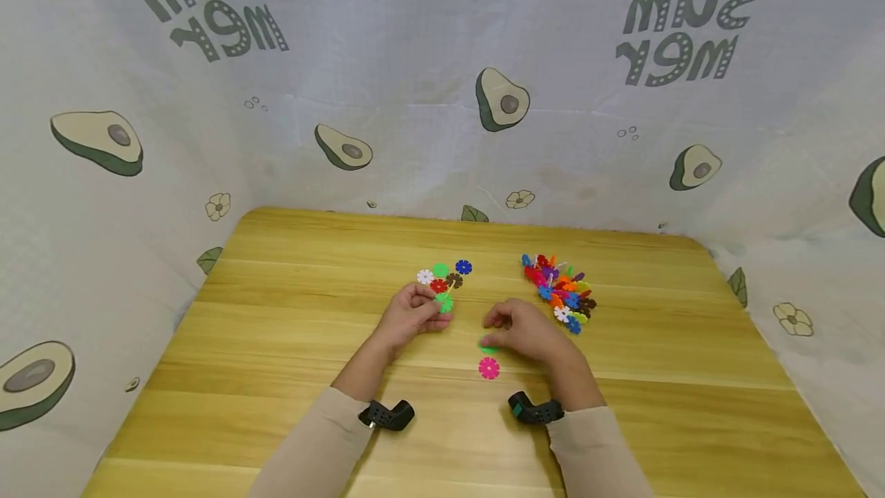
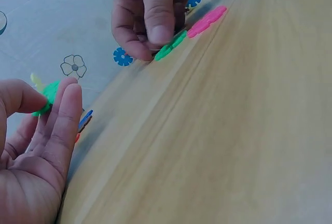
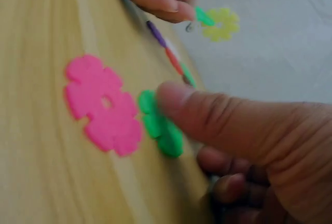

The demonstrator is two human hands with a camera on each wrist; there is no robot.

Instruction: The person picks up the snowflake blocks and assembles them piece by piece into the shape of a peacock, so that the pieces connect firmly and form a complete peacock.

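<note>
While my left hand (image 1: 412,316) pinches a green plastic flower-shaped disc (image 1: 445,304), my right hand (image 1: 531,330) bends over another green disc (image 3: 169,138), fingers' grip unclear.

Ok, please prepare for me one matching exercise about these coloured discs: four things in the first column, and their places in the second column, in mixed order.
Things:
A. Pink disc
B. Yellow disc
C. Dark blue disc
D. Many-coloured heap

Places:
1. With a green disc, at the left grip
2. Furthest to the right of the discs in the head view
3. Flat on the table, lowest disc in the head view
4. Back right of the small loose group

Right pairs: A-3, B-1, C-4, D-2
</note>
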